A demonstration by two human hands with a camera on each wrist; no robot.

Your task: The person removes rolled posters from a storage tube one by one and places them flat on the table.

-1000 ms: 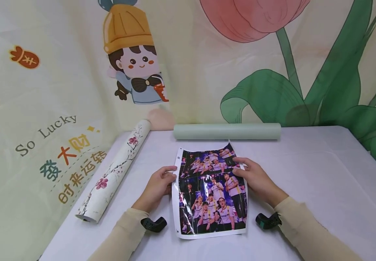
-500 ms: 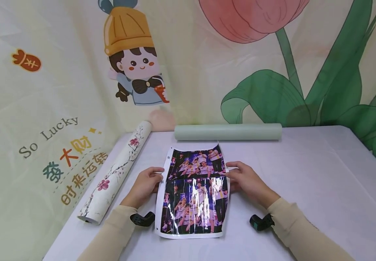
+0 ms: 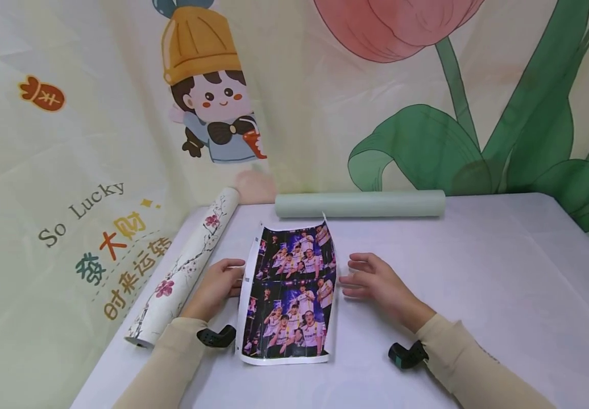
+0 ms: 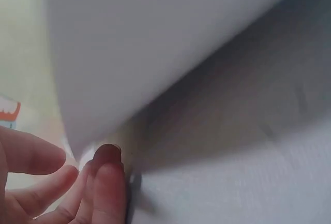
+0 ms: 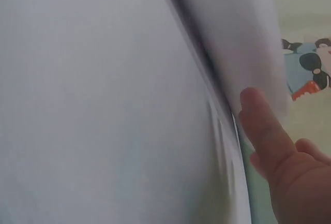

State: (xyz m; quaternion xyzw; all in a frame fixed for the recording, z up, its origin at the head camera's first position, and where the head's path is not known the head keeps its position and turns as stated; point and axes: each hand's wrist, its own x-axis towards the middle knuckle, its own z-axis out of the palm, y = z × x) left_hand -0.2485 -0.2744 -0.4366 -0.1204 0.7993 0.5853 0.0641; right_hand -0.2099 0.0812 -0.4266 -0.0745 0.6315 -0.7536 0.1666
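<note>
A glossy photo sheet with a white border carries two group pictures, one above the other. Its sides curl upward, and its pale underside fills much of the left wrist view. My left hand pinches the sheet's left edge between thumb and fingers. Just off the right edge, my right hand has its fingers spread and relaxed, with a narrow gap to the sheet in the head view. In the right wrist view, a finger overlaps the sheet's back.
A white roll with plum blossoms lies slanted on the left side of the white table. Across the back lies a pale green roll, in front of a printed cloth backdrop.
The photo sheet has shifted left, and its sides have curled up more. My left hand moved left with it. My right hand's fingers have come away from the right edge and spread.
</note>
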